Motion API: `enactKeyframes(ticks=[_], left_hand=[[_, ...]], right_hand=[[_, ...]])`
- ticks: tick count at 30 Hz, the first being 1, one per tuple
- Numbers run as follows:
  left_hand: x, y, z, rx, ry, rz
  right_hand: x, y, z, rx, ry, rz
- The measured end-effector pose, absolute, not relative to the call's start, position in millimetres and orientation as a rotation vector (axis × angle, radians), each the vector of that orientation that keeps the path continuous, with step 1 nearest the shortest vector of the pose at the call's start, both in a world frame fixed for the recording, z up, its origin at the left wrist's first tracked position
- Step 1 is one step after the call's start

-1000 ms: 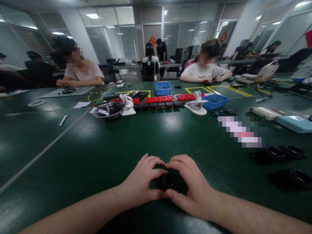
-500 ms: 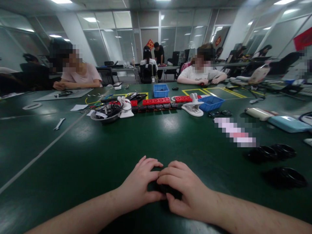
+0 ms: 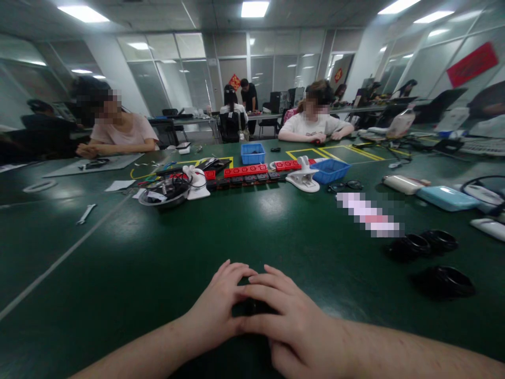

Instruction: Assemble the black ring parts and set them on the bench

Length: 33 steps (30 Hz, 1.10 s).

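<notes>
Left hand (image 3: pixel 215 310) and right hand (image 3: pixel 288 321) cupped together over small black round object (image 3: pixel 252 307), mostly hidden, on dark green surface (image 3: pixel 158 263); black rings (image 3: pixel 424 245) well right.

I see a big green table (image 3: pixel 276 231). At 12 o'clock a row of red blocks (image 3: pixel 244 170) lies across it, with a small blue box (image 3: pixel 252 153) behind. A white clip (image 3: pixel 302 180) sits just beside a blue tray (image 3: pixel 330 170) at 1 o'clock. A bowl full of wires (image 3: pixel 163 192) rests at 11 o'clock, and a little wrench (image 3: pixel 86 213) lies at 10 o'clock. At 3 o'clock three black rings (image 3: pixel 430 247) sit near each other. Glasses (image 3: pixel 346 186) lie near the tray. Two people (image 3: pixel 311 123) sit at the far side.
</notes>
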<state>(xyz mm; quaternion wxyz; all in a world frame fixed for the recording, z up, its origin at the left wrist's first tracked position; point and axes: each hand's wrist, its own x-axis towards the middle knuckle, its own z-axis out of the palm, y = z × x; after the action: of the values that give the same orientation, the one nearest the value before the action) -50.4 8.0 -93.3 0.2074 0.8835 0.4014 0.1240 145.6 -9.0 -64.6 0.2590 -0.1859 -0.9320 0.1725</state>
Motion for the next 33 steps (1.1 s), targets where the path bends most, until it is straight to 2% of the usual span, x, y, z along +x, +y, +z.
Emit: enactKeyframes(ticks=[8,15,33], left_hand=[[-51,8,-86,2.456,1.096,0.279],[-50,8,-86,2.452,1.103,0.269],[-50,7,-93,2.485,1.102,0.333]], right_hand=[[144,-9,-72,-0.737,-2.223,0.502],[141,-7,-74,-0.903,-2.360,0.605],[144,-7,-77,-0.539,-2.489,0.406]])
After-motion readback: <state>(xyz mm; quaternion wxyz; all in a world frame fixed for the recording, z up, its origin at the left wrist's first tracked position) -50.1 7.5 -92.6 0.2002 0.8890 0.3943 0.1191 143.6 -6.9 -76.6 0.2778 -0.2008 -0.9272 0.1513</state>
